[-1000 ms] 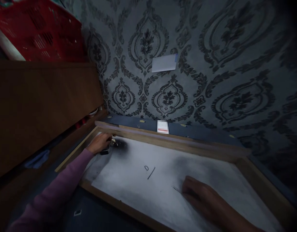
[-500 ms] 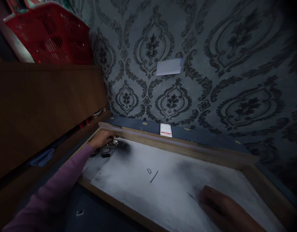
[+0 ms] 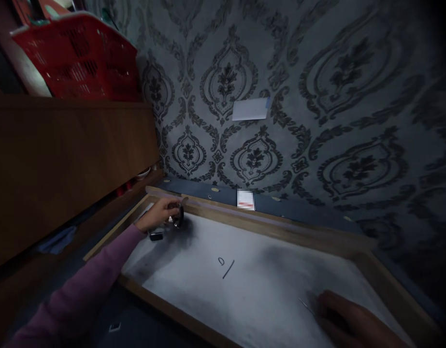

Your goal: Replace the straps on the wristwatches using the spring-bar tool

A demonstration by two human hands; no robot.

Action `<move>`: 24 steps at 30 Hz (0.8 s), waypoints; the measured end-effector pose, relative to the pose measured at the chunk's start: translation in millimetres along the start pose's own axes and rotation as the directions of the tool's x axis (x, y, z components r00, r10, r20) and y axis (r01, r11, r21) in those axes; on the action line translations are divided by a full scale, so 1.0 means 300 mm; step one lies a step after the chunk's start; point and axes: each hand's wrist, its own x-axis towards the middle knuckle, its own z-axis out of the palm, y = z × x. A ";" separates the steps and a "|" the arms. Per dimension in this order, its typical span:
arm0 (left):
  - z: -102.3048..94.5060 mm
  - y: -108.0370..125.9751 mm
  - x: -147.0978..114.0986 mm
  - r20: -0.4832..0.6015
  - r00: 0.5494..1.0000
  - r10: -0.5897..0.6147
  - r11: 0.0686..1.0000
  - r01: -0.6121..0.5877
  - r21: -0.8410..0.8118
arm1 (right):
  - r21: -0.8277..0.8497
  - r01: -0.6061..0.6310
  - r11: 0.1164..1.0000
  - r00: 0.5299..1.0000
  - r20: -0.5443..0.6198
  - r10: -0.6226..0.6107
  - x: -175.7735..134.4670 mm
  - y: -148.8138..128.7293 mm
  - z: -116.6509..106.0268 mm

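Over the far left corner of a shallow wooden tray (image 3: 194, 316), my left hand (image 3: 159, 212) pinches a wristwatch (image 3: 178, 217) with a dark, looped strap. Just below that hand, a second watch with a dark square face (image 3: 156, 236) lies on the tray's white lining (image 3: 266, 275). At the lower right my right hand (image 3: 348, 316) is closed around a thin, pointed metal tool (image 3: 307, 305). Its tip points up and left over the lining. Most of the tool is hidden by the fingers. Two dark thin marks, a small loop and a slanted stroke (image 3: 228, 269), show mid-lining.
A patterned wall rises behind the tray. On the blue cloth (image 3: 194, 186) at the far edge stands a small white packet (image 3: 246, 199). To the left is a brown wooden cabinet (image 3: 70, 150) with a red plastic basket (image 3: 81, 58) on top. A blue cloth piece (image 3: 58, 240) lies below it.
My left hand has lifted the wristwatch from the far left corner and moved slightly right. My right hand, still gripping the pointed tool, has shifted a little right and down in view.
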 end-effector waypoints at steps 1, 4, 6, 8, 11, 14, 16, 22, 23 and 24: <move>0.022 0.015 -0.003 0.032 0.999 -0.005 0.999 0.007 -0.044 | -0.020 -0.020 1.000 1.000 -0.001 0.019 0.001 -0.004 -0.009; 0.088 0.067 -0.014 0.117 0.993 -0.002 0.989 0.019 -0.144 | -0.065 -0.062 0.996 0.995 -0.088 0.056 0.013 -0.056 -0.029; 0.132 0.102 -0.019 0.168 0.986 0.011 0.983 0.021 -0.183 | -0.016 -0.039 0.999 0.990 -0.133 0.036 0.031 -0.132 -0.037; 0.176 0.133 -0.018 0.213 0.977 0.023 0.979 0.021 -0.201 | 0.099 0.037 0.994 0.993 -0.115 -0.025 0.064 -0.232 -0.038; 0.237 0.165 -0.012 0.251 0.967 0.046 0.982 0.003 -0.191 | 0.372 0.079 0.925 0.997 -0.044 -0.068 0.141 -0.382 -0.017; 0.277 0.175 -0.007 0.244 0.967 0.079 0.989 -0.045 -0.141 | 0.672 -0.016 0.741 1.000 0.002 0.020 0.236 -0.478 0.036; 0.286 0.170 -0.007 0.236 0.968 0.086 0.991 -0.059 -0.123 | 0.795 -0.039 0.605 0.998 0.004 0.060 0.302 -0.507 0.080; 0.260 0.117 -0.018 0.272 0.962 0.028 0.990 0.011 -0.143 | 0.899 -0.043 0.436 0.998 0.018 0.062 0.445 -0.535 0.180; 0.252 0.106 -0.019 0.285 0.959 0.009 0.987 0.036 -0.154 | 0.911 -0.047 0.410 0.998 0.023 0.062 0.457 -0.540 0.189; 0.245 0.095 -0.020 0.297 0.955 -0.010 0.984 0.062 -0.168 | 0.921 -0.052 0.385 0.997 0.029 0.065 0.467 -0.545 0.196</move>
